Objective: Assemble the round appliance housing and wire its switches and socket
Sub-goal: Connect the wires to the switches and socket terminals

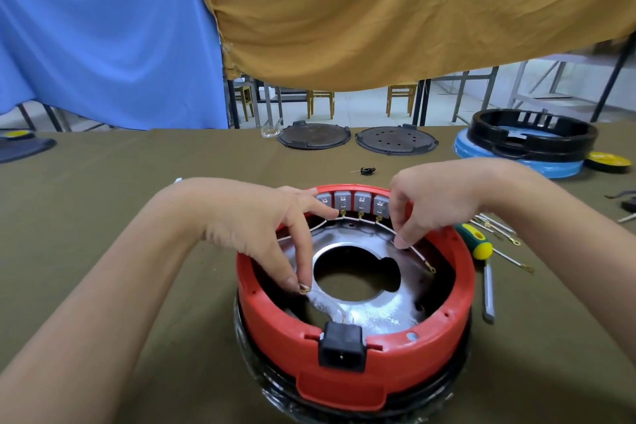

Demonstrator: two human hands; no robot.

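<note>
A round red housing (272, 323) stands on the green table with a shiny metal plate (378, 315) inside it. Several grey switches (352, 200) line its far wall, joined by a white wire (347, 218). A black socket (342, 346) sits in the near wall. My left hand (272, 227) reaches down inside the ring and pinches a brass terminal on a white wire end (303, 287). My right hand (437, 200) pinches the white wire near the right end of the switch row. A loose ring terminal (429, 266) lies inside at the right.
A green-yellow screwdriver (480, 251) and several loose terminal wires (499, 231) lie right of the housing. Two dark round lids (314, 137) (395, 141) sit at the back. A black housing on a blue base (531, 138) stands far right. A small black part (367, 170) lies mid-table.
</note>
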